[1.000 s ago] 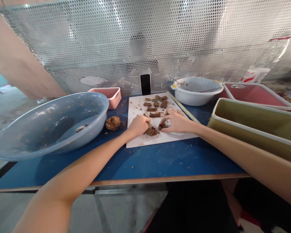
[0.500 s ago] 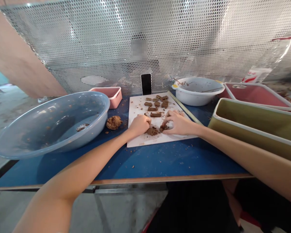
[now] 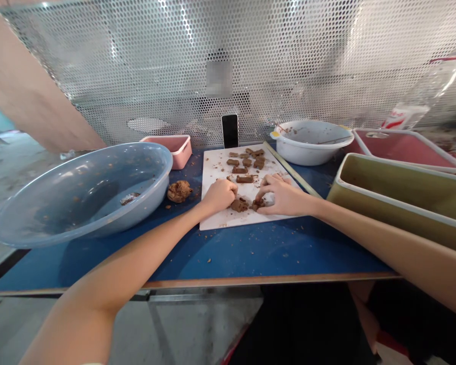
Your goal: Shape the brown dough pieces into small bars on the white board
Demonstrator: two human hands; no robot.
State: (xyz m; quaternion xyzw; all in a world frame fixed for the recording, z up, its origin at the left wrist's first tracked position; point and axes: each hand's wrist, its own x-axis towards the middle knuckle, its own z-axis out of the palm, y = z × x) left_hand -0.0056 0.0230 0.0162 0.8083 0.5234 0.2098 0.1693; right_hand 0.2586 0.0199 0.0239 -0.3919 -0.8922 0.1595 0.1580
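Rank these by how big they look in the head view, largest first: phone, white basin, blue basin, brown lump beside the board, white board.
1. Blue basin
2. White board, partly covered by the hands
3. White basin
4. Phone and brown lump: too alike to rank

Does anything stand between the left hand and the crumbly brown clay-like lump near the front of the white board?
Nothing visible does: the left hand sits right beside the crumbly brown clay-like lump on the flat white board; contact is unclear. The right hand is on the lump's opposite side.
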